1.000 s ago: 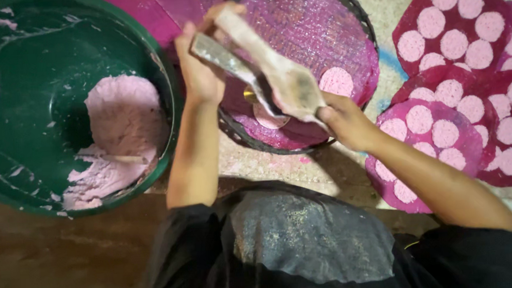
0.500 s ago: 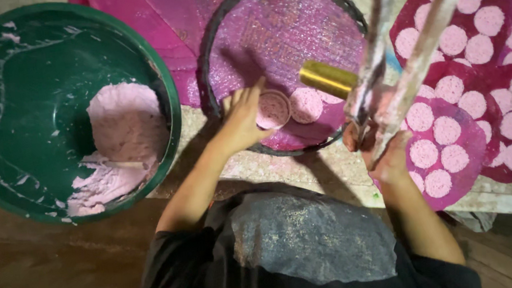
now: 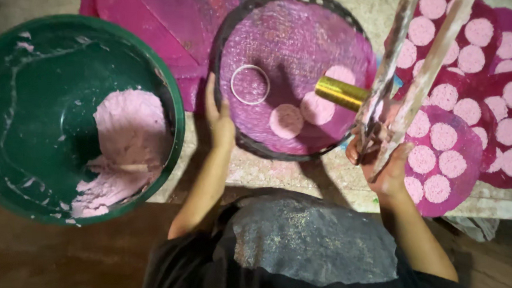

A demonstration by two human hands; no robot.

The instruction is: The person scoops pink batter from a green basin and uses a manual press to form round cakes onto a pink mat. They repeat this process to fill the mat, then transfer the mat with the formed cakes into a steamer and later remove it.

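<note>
Starting at the left, a large green basin (image 3: 27,115) is seen, and a mass of pink dough (image 3: 125,151) lies in its right half, with pale smears on the inner wall. Just right of the basin, the left hand (image 3: 218,118) is laid on the left rim of a round dark tray (image 3: 250,147); the fingers are stretched out and nothing is gripped by them. The tray is lined with a purple sheet (image 3: 298,48). On this sheet a thin white ring (image 3: 250,84) is lying near the left hand but apart from it, and three flat pink discs (image 3: 286,121) are placed side by side in the lower part of the tray. A short gold-coloured tube (image 3: 341,93) is held above the right side of the tray, partly over one disc. Further right, the right hand (image 3: 382,155) is closed around the lower ends of two long flat sticks (image 3: 427,71), which are coated with pale dough and point up and to the right; the gold tube seems to be held in the same hand, though the grip itself cannot be seen clearly. At the far right, several purple mats (image 3: 472,156) are overlapped on the table, each one covered with many round pink discs (image 3: 442,135).
</note>
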